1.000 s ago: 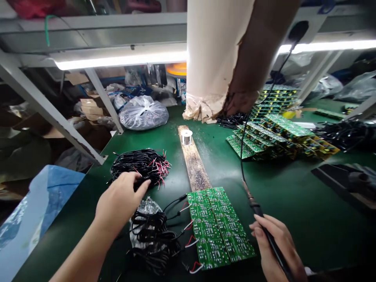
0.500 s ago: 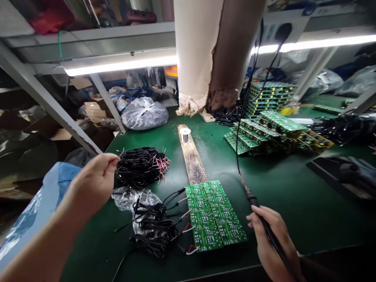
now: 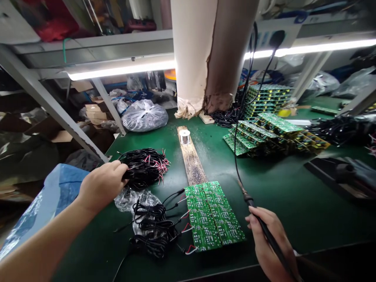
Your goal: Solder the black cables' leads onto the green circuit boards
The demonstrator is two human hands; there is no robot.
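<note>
My left hand point(image 3: 102, 184) is at the left end of a bundle of black cables point(image 3: 141, 168), fingers closed on the cables there; the fingertips are partly hidden. Red and white wire ends stick out on the bundle's right side. In my right hand point(image 3: 273, 239) is a soldering iron point(image 3: 263, 223), its tip pointing up and left, apart from the boards. Two green circuit boards point(image 3: 216, 215) lie side by side in front of me. Several coiled black cables point(image 3: 155, 227) lie left of them, red and white wires reaching the boards' left edge.
A solder spool point(image 3: 185, 137) stands on a scorched wooden strip point(image 3: 190, 160) behind the boards. Stacked circuit boards point(image 3: 273, 133) sit at the back right. Wide duct pipes point(image 3: 194, 58) hang over the bench. Clear plastic point(image 3: 125, 199) lies under the coiled cables.
My left hand has moved right and slightly down, from beside the cable bundle onto its left end. The soldering iron has shifted only slightly in view, and the boards stay in place.
</note>
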